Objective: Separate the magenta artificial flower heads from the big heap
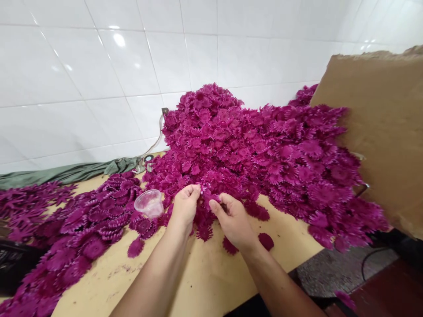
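Both hands meet over the table, in front of a big heap of magenta artificial flower pieces [238,141]. My left hand [187,204] is closed in a pinch, thumb against forefinger; what lies between the tips is too small to make out. Close beside it, my right hand [231,215] pinches the edge of a magenta flower piece [214,198] between thumb and forefinger. More loose flower pieces lie beneath and around the hands. A clear plastic cup [149,203] sits left of my left hand, tilted among the flowers.
More magenta pieces [82,224] spread along the left of the yellowish tabletop [205,277]. Brown cardboard [380,132] stands at the right. White tiles [99,66] form the back wall, with green cloth [76,171] and a thin cord [155,143] along its foot. A black object [16,264] is at far left.
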